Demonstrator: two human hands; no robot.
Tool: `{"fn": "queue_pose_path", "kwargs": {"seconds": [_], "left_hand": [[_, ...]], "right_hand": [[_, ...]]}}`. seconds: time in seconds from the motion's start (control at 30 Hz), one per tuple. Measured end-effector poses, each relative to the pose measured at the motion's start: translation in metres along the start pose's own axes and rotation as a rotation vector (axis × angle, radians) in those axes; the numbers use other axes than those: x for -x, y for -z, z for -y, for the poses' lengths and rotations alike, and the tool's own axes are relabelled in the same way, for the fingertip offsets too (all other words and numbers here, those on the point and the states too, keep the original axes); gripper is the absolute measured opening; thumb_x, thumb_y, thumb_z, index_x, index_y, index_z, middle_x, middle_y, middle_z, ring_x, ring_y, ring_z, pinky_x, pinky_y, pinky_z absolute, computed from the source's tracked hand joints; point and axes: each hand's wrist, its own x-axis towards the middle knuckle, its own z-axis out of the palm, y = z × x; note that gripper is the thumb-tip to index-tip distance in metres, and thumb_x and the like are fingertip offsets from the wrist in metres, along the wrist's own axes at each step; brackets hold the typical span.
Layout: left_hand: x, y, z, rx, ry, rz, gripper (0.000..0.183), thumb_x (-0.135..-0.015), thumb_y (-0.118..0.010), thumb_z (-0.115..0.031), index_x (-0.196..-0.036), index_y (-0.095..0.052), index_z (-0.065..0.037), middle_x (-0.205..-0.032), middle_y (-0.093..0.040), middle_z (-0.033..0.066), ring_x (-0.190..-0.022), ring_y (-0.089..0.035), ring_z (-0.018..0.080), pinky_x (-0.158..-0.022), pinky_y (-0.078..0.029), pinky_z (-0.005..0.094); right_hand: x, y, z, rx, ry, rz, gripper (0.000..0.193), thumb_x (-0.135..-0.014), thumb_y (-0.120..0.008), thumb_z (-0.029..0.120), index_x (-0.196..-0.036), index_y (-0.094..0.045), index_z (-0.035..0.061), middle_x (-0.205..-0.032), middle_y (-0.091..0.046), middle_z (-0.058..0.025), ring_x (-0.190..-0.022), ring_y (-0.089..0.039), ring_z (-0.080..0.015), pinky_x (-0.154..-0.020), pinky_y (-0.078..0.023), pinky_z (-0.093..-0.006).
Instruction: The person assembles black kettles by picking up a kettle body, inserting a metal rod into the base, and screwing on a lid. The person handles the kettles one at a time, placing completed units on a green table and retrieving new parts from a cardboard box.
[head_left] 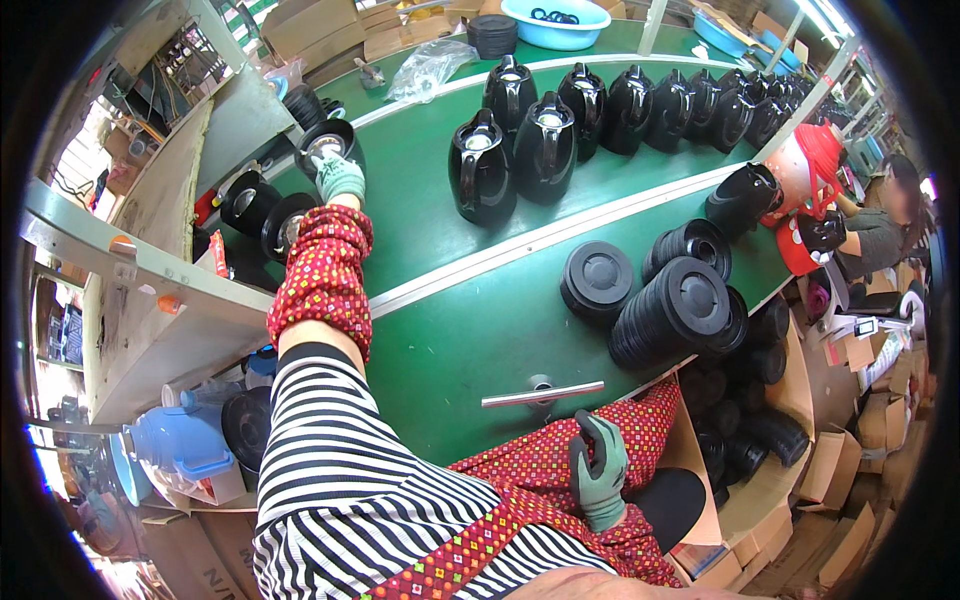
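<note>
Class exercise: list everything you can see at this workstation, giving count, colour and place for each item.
Kettles: about ten, black, in a row on the far green belt.
Kettle body: one, black, far left, under the left hand.
Round bases: two, black, left of the belt.
Lid stacks: several, black, right of the near belt.
Basin: one, light blue, far edge.
Plastic bag: one, clear, beside the basin.
Jug: one, light blue, lower left.
Co-worker: one, far right.
Left hand: green glove, on the kettle body.
Right hand: green glove, resting on the red apron.

Two blue basins (556,22), two gloved hands (338,177)
</note>
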Motion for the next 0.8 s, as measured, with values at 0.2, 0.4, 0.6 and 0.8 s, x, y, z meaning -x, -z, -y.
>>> {"fn": "queue_pose_path", "kwargs": {"seconds": [0.2,0.4,0.6,0.8], "left_hand": [[0.093,0.060,-0.003,0.124,-0.352,0.025,0.057,-0.095,-0.071,-0.032,-0.143,-0.055,-0.004,-0.140,-0.063,0.0238,-0.118,-0.068,0.0415,-0.099,-0.056,0.0492],[0.229,0.199,-0.021,0.471,-0.820,0.229,0.033,-0.086,-0.078,-0.013,-0.115,-0.062,-0.006,-0.111,-0.071,0.0200,-0.096,-0.071,0.0419,-0.082,-0.058,0.0468],[0.313,0.292,-0.046,0.495,-1.301,0.551,0.044,-0.077,-0.083,-0.010,-0.117,-0.065,-0.006,-0.134,-0.067,0.0200,-0.088,-0.074,0.0393,-0.075,-0.061,0.0435],[0.340,0.292,-0.059,0.903,-1.466,0.804,0.068,-0.077,-0.083,-0.003,-0.140,-0.058,-0.004,-0.155,-0.051,0.0260,-0.104,-0.075,0.0344,-0.088,-0.061,0.0373]], "right_hand": [[-0.011,0.004,0.004,-0.206,-0.078,0.044,0.031,-0.095,-0.070,0.007,-0.125,-0.069,-0.0028,-0.118,-0.071,-0.0212,-0.110,-0.069,-0.0357,-0.095,-0.056,-0.0409],[-0.063,0.019,0.054,-0.357,-0.012,0.124,0.056,-0.097,-0.077,0.020,-0.143,-0.054,-0.0038,-0.133,-0.059,-0.0237,-0.099,-0.073,-0.0286,-0.085,-0.059,-0.0345],[-0.087,0.047,0.078,-0.860,-0.595,0.331,0.079,-0.093,-0.083,0.038,-0.156,-0.046,0.0075,-0.143,-0.056,-0.0200,-0.099,-0.073,-0.0246,-0.080,-0.062,-0.0363],[-0.019,0.083,0.052,-1.223,-0.521,0.309,0.060,-0.104,-0.069,0.034,-0.151,-0.051,0.0015,-0.132,-0.069,-0.0137,-0.113,-0.072,-0.0219,-0.092,-0.061,-0.0331]]}}
